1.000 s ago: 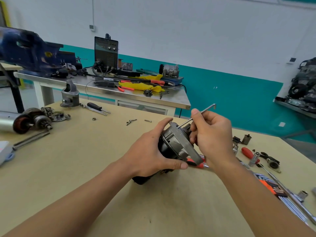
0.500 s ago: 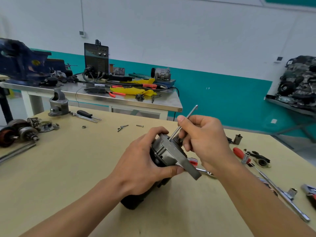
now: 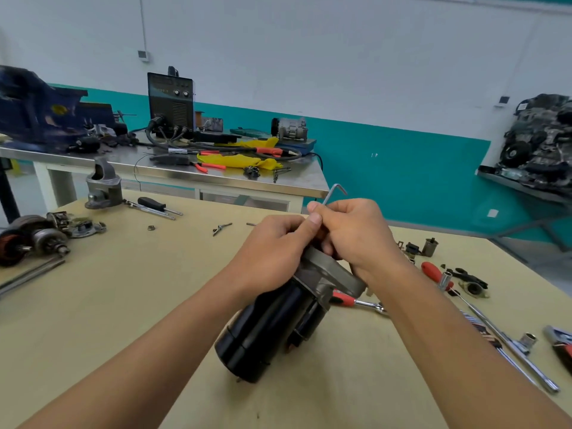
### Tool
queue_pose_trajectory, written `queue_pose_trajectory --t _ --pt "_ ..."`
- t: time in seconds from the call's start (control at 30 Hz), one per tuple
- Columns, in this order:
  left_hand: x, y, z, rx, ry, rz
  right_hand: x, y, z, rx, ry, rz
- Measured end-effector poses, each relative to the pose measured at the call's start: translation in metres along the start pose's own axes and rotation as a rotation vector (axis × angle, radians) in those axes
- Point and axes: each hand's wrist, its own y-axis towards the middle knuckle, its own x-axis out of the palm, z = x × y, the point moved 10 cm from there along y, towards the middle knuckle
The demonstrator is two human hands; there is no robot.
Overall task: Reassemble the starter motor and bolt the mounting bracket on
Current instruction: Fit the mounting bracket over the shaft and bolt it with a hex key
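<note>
Hex key (image 3: 330,195) steeper than before, in pinch of right hand (image 3: 356,235); left hand (image 3: 272,252) around starter motor (image 3: 266,329)

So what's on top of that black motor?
A grey metal end piece, gripped by the left hand. The right hand pinches a bent hex key above it. Both hands cover the key's tip and whatever it turns.

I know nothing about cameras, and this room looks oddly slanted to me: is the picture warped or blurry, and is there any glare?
Head view: the wide lens slants the teal wall band; light is even, shadows soft; the steel bench gleams along its front edge; the starter motor at the centre is fairly sharp.
</note>
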Motion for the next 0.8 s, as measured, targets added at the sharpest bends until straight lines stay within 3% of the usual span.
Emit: queue_pose_trajectory --t 0.17,0.3,0.33,0.47,0.57,0.8 --pt "0.006 0.011 -0.015 -0.085 -0.222 -0.108 -0.009 -0.002 -0.002 0.036 -0.052 -0.100" --pt "0.007 0.014 -0.022 -0.125 -0.228 -0.121 -0.073 0.003 -0.037 -0.169 -0.322 0.267" --pt "0.007 0.014 -0.023 -0.130 -0.235 -0.117 -0.079 0.004 -0.048 -0.236 -0.381 0.287" --pt "0.007 0.013 -0.026 -0.140 -0.317 -0.098 -0.057 0.011 -0.051 -0.275 -0.581 0.011" --pt "0.006 0.011 -0.026 -0.141 -0.361 -0.076 -0.055 0.014 -0.055 -0.325 -0.651 -0.027" --pt "0.006 0.007 -0.028 -0.176 -0.410 -0.069 -0.053 0.026 -0.045 -0.252 -0.627 -0.082"
